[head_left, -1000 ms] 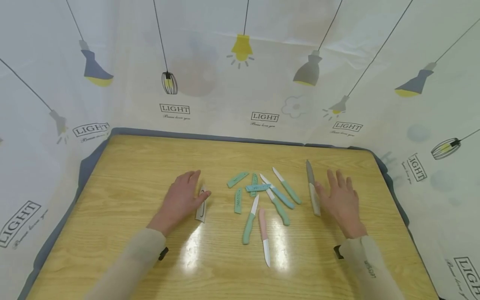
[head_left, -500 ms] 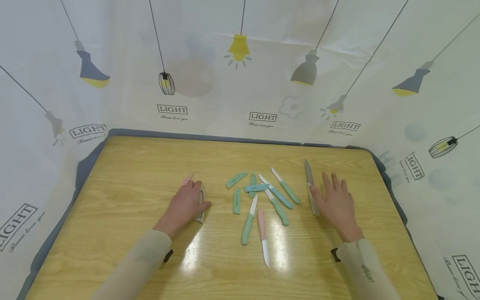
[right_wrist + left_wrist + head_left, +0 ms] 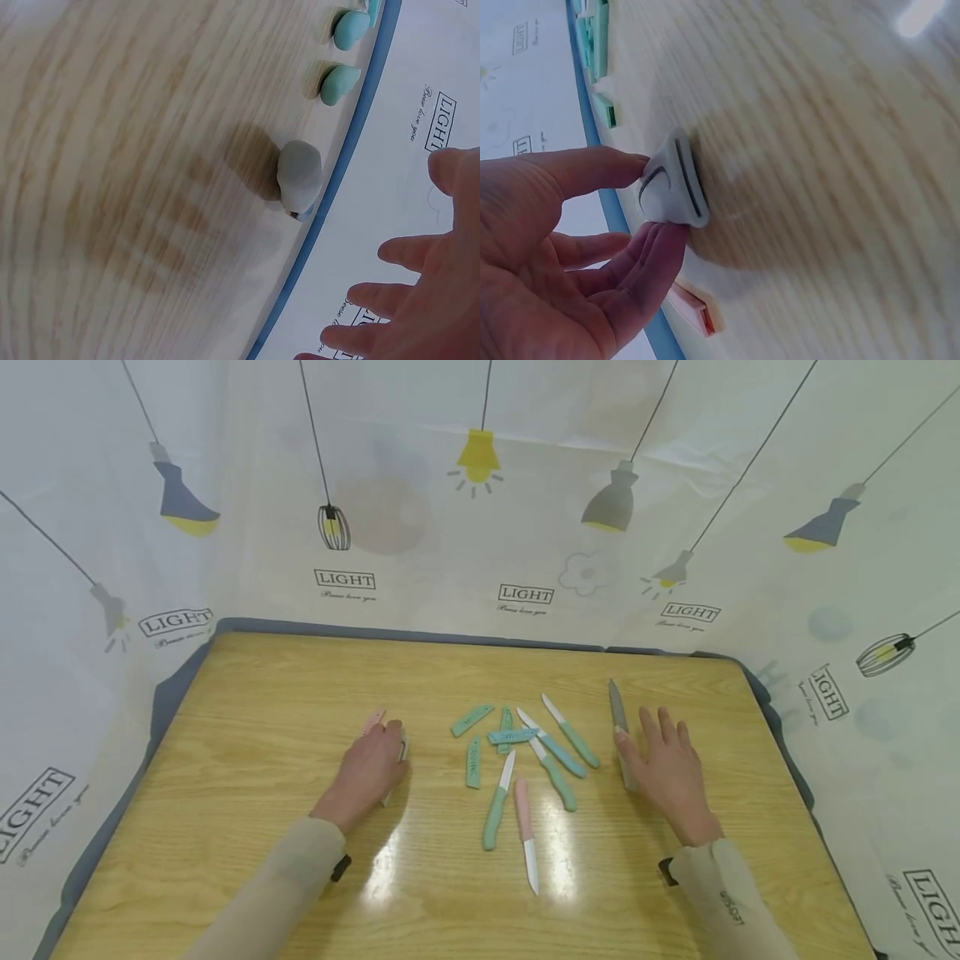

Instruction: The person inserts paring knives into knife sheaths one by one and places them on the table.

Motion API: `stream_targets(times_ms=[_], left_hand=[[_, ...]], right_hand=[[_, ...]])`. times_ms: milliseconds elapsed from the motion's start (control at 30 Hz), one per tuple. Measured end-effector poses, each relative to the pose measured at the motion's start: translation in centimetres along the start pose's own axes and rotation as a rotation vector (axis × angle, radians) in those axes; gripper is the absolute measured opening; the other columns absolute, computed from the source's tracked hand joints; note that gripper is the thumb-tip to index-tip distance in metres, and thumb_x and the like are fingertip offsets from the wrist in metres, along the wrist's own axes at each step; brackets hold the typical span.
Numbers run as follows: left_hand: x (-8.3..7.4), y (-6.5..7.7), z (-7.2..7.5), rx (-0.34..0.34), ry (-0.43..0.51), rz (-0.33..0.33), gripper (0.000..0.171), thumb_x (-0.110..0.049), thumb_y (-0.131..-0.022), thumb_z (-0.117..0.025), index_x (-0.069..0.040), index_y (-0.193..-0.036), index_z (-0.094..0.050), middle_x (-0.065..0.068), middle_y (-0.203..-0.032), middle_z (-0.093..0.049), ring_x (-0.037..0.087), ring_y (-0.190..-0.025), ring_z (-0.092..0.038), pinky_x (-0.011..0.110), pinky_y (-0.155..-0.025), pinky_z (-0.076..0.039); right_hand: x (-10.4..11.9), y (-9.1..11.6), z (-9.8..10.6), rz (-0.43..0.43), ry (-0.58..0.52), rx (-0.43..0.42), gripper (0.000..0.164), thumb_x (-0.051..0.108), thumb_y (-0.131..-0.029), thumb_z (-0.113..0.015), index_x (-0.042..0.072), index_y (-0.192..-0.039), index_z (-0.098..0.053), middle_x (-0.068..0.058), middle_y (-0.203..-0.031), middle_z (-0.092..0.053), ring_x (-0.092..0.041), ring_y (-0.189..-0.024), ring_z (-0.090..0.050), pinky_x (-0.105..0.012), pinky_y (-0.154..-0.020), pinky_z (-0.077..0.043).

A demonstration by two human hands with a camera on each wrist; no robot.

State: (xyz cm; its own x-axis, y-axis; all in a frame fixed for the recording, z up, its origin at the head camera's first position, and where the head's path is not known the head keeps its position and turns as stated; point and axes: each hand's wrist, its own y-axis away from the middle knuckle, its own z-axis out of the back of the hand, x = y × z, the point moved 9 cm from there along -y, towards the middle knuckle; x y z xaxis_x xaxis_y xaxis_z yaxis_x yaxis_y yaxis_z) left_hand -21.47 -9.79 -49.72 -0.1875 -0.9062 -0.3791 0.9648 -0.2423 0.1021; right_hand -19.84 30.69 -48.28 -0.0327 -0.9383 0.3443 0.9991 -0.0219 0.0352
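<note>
My left hand (image 3: 367, 770) pinches a pale grey knife sheath (image 3: 676, 184) between thumb and fingers. Its slotted end faces the camera in the left wrist view, and in the head view the hand covers most of it. Just beyond that hand, a pink sheath (image 3: 373, 720) lies partly hidden by the fingers. My right hand (image 3: 666, 774) is spread, fingers straight, beside a grey-bladed knife (image 3: 618, 706) with a pale grey handle. From the head the thumb overlaps that handle (image 3: 300, 176); the right wrist view shows nothing in the hand.
Between the hands lie green-handled knives (image 3: 495, 817), a blue-handled knife (image 3: 566, 757) and a pink-handled knife (image 3: 523, 810), blades bare. Green sheaths (image 3: 473, 763) are grouped behind them, one crossed by a blue sheath (image 3: 513, 737). A printed curtain (image 3: 435, 593) encloses the wooden table (image 3: 285, 693).
My left hand has closed its thumb and fingers on the grey sheath and turned it. The pink sheath has come into sight behind that hand. My right hand has shifted slightly left.
</note>
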Motion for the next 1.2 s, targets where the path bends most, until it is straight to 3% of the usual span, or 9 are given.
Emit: stream_targets(times_ms=[167,300,567,767,900,1000,1100,1200], left_hand=[[0.9,-0.4,0.1,0.078,0.144,0.101,0.07,-0.015,-0.079,-0.071,0.009,-0.139,-0.043,0.021,-0.114,-0.061,0.026,-0.085,-0.057,0.04,-0.071,-0.056],[1.4,-0.6,0.4,0.103,0.302,0.119,0.063,-0.017,-0.083,-0.067,0.008,-0.138,-0.048,0.017,-0.113,-0.062,0.026,-0.093,-0.058,0.036,-0.074,-0.057],[2.1,-0.4,0.1,0.129,0.802,0.18,0.057,-0.013,-0.091,-0.06,0.004,-0.142,-0.044,0.021,-0.127,-0.053,0.03,-0.108,-0.057,0.033,-0.078,-0.057],[2.3,0.0,-0.7,0.136,1.123,0.249,0.053,-0.016,-0.095,-0.059,-0.001,-0.143,-0.044,0.024,-0.126,-0.057,0.032,-0.11,-0.058,0.036,-0.085,-0.052],[2.2,0.1,-1.4,0.139,1.383,0.293,0.053,-0.016,-0.098,-0.055,0.001,-0.145,-0.039,0.022,-0.122,-0.058,0.033,-0.113,-0.057,0.041,-0.096,-0.048],[2.3,0.2,-1.7,0.125,1.55,0.335,0.054,-0.013,-0.098,-0.055,0.003,-0.146,-0.036,0.015,-0.113,-0.058,0.026,-0.105,-0.061,0.044,-0.102,-0.044],[2.2,0.3,-1.9,0.105,1.66,0.372,0.053,-0.009,-0.098,-0.054,0.003,-0.146,-0.035,0.009,-0.104,-0.058,0.018,-0.094,-0.063,0.043,-0.102,-0.045],[2.0,0.2,-2.0,0.095,1.705,0.374,0.053,-0.007,-0.099,-0.052,0.005,-0.146,-0.032,0.009,-0.103,-0.055,0.016,-0.089,-0.062,0.037,-0.095,-0.051]], right_hand=[[0.0,0.0,-0.2,0.009,-0.002,-0.003,0.079,0.057,-0.1,-0.028,0.0,-0.154,-0.021,-0.031,-0.155,-0.01,-0.059,-0.134,-0.009,-0.075,-0.102,-0.017],[-0.1,0.0,-0.2,0.009,-0.006,0.004,0.079,0.057,-0.1,-0.029,-0.001,-0.154,-0.021,-0.032,-0.155,-0.01,-0.059,-0.134,-0.009,-0.074,-0.103,-0.017],[0.0,0.1,-0.7,0.015,-0.036,0.03,0.082,0.058,-0.1,-0.028,-0.002,-0.154,-0.018,-0.033,-0.154,-0.007,-0.06,-0.134,-0.007,-0.074,-0.103,-0.015],[0.2,-0.2,-1.2,0.024,-0.07,0.026,0.084,0.059,-0.099,-0.029,-0.006,-0.152,-0.018,-0.037,-0.152,-0.011,-0.058,-0.134,-0.013,-0.068,-0.109,-0.013],[0.3,-0.4,-1.4,0.014,-0.071,0.011,0.084,0.057,-0.099,-0.033,-0.008,-0.151,-0.021,-0.04,-0.145,-0.025,-0.057,-0.127,-0.028,-0.068,-0.104,-0.027],[0.1,-0.6,-1.5,-0.019,-0.037,0.01,0.083,0.055,-0.099,-0.037,-0.013,-0.146,-0.028,-0.041,-0.134,-0.037,-0.057,-0.116,-0.04,-0.067,-0.094,-0.038],[-0.1,-0.9,-1.6,-0.059,0.004,0.03,0.078,0.051,-0.099,-0.043,-0.018,-0.135,-0.04,-0.04,-0.121,-0.046,-0.053,-0.104,-0.049,-0.062,-0.085,-0.046],[-0.3,-1.2,-1.8,-0.091,0.028,0.075,0.071,0.046,-0.098,-0.046,-0.02,-0.125,-0.047,-0.036,-0.109,-0.052,-0.044,-0.089,-0.055,-0.055,-0.074,-0.051]])
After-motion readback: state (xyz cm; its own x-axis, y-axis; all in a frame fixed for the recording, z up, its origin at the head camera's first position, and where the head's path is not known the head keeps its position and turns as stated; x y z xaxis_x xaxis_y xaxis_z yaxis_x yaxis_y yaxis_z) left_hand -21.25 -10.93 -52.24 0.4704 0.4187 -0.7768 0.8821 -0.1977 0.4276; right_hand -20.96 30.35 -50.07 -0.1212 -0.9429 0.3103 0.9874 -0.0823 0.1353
